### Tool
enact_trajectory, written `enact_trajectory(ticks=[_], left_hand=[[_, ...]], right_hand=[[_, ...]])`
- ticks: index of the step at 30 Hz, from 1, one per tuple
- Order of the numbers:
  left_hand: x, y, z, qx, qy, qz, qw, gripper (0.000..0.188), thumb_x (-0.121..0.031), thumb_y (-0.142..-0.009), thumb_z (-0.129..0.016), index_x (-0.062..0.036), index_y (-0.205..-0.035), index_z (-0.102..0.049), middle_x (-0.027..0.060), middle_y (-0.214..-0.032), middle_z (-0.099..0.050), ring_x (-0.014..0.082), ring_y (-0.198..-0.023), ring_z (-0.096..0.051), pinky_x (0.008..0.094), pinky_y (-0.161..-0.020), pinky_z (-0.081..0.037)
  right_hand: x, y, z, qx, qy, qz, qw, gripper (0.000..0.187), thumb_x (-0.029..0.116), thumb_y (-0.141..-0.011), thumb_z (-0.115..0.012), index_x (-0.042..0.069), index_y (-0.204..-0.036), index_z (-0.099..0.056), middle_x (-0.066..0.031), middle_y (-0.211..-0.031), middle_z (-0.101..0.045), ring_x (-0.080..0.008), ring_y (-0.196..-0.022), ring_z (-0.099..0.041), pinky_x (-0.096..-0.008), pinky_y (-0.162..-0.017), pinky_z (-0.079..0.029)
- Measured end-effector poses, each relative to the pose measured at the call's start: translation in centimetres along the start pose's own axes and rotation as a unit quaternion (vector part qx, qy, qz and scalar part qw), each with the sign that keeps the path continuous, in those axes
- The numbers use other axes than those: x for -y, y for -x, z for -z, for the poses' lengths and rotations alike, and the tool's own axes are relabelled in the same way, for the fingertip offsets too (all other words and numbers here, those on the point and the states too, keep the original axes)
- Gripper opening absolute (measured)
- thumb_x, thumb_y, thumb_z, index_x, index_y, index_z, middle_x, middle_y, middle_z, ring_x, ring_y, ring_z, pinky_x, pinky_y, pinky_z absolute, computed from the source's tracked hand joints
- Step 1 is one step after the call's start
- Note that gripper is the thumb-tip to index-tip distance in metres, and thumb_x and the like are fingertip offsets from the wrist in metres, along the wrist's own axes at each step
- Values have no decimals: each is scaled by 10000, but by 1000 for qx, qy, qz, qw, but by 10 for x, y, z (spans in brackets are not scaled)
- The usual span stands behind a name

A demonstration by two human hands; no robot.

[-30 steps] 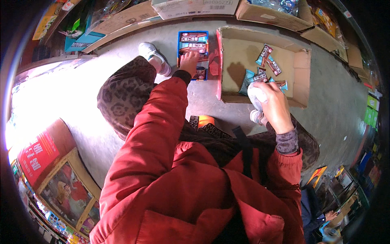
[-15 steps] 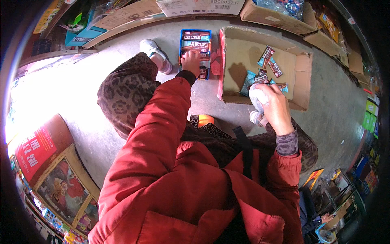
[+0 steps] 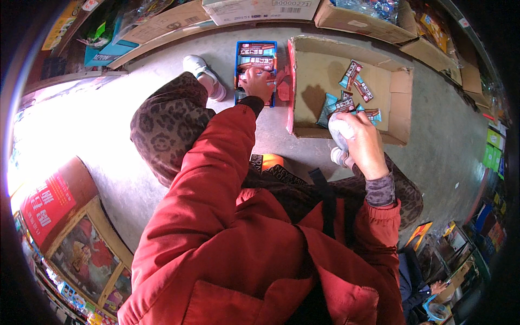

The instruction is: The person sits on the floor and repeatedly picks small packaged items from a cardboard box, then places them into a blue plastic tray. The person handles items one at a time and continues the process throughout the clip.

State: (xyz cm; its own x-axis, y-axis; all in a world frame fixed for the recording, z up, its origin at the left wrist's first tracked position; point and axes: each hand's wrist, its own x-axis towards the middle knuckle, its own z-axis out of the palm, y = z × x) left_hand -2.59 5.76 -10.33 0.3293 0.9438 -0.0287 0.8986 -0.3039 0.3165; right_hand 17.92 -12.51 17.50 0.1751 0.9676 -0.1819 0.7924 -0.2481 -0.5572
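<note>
Well, at your far left a brown carton with a red panel [image 3: 49, 206] stands beside a wooden-framed display cabinet [image 3: 86, 254], and glare whitens the grey concrete floor [image 3: 449, 141]. One white shoe [image 3: 201, 70] rests on that floor, just beside a shallow blue-edged rectangular box [image 3: 236, 70] of red-and-brown wrapped bars [image 3: 255, 60]. Your left hand [image 3: 256, 86] is in that box, fingers bent over the bars; whether they grip one, I cannot tell. Next, an open tan cardboard box [image 3: 398, 105] sits on the floor, blue-and-brown wrapped bars [image 3: 351, 75] lying loosely inside. Your right hand [image 3: 368, 142] curls over a rounded grey-white shape [image 3: 340, 128] near its close edge; its grip is unclear. Farther right, another person's hand [image 3: 437, 287] shows among cluttered goods, and bright green packs [image 3: 493, 155] line the room's edge.
</note>
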Motion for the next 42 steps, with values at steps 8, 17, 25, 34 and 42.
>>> enact_trajectory(ticks=[8, 17, 25, 34, 42], left_hand=[[0, -5, -6, -7, 13, 25, 1000, 361, -314, -682, -824, -254, -1009, -686, 79, -1307, -509, 329, -1294, -430, 645, -968, -360], [0, -8, -13, -5, -3, 42, 999, 333, -303, -692, -793, -245, -993, -663, 74, -1268, -518, 319, -1252, -458, 648, -952, -359], [-9, -8, -10, 0, 30, 67, 997, 267, -191, -796, -654, -228, -1061, -658, 99, -1243, -513, 321, -1265, -451, 743, -1009, -258], [-9, -2, -9, 8, 61, 58, 996, 151, -186, -811, -645, -284, -904, -715, 57, -1274, -500, 294, -1311, -409, 756, -1032, -200], [-4, -1, -15, -22, 64, 42, 997, 155, -168, -770, -682, -275, -877, -717, 29, -1300, -504, 275, -1322, -407, 747, -1017, -220]], right_hand=[[2, -1, -1, 1, -2, -3, 1000, 386, -85, -756, -601, 130, -1066, -679, -136, -1031, -647, -375, -917, -661, -449, -767, -543], [2, -2, -1, 20, 11, -20, 1000, 426, -113, -730, -612, 94, -1097, -673, -182, -1034, -624, -394, -926, -650, -420, -787, -536], [1, -1, -2, 34, 8, -36, 999, 454, -123, -715, -614, 99, -1108, -670, -167, -1026, -622, -385, -943, -640, -413, -799, -528], [-4, 0, -3, 30, 11, -29, 999, 428, -106, -734, -609, 137, -1083, -661, -171, -1026, -624, -406, -920, -640, -459, -771, -526], [-7, 0, -6, 26, 16, -16, 999, 415, -86, -733, -644, 127, -1088, -661, -170, -1024, -631, -403, -928, -646, -457, -773, -533]])
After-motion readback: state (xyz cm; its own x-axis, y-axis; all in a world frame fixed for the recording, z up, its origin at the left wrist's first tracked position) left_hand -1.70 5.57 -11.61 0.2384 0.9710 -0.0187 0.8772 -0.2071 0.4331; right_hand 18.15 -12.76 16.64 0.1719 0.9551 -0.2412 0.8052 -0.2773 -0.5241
